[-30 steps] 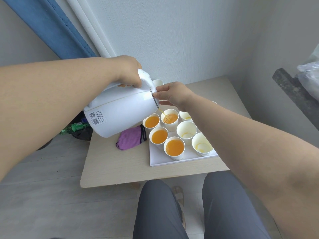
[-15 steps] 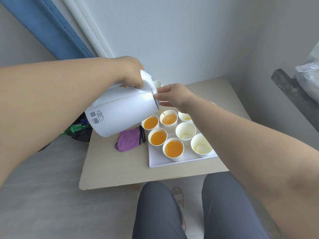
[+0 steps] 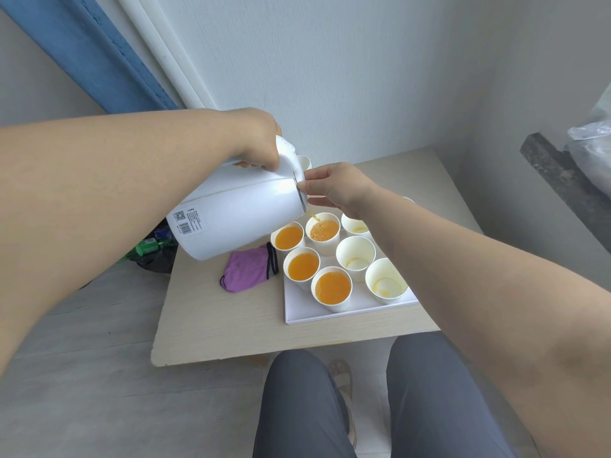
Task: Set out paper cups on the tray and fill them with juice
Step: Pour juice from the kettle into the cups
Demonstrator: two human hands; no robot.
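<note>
Mid-pour: the left hand (image 3: pixel 258 143) grips the tilted jug (image 3: pixel 238 216) and the right hand (image 3: pixel 334 188) pinches its rim. Juice (image 3: pixel 325 231) runs into a back cup (image 3: pixel 328 246) on the tray (image 3: pixel 330 314). Next, I'd judge, the empty cups (image 3: pixel 355 256) need filling.

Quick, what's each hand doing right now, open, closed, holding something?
Left hand: closed, gripping the white jug by its handle.
Right hand: closed, pinching the jug's lid end.

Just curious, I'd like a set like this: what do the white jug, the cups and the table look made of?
Jug: likely plastic, smooth, faintly glossy, soft highlight. Cups: thin matte white paper, rolled rims. Table: pale wood-grain laminate or veneer, cannot tell which.
</note>
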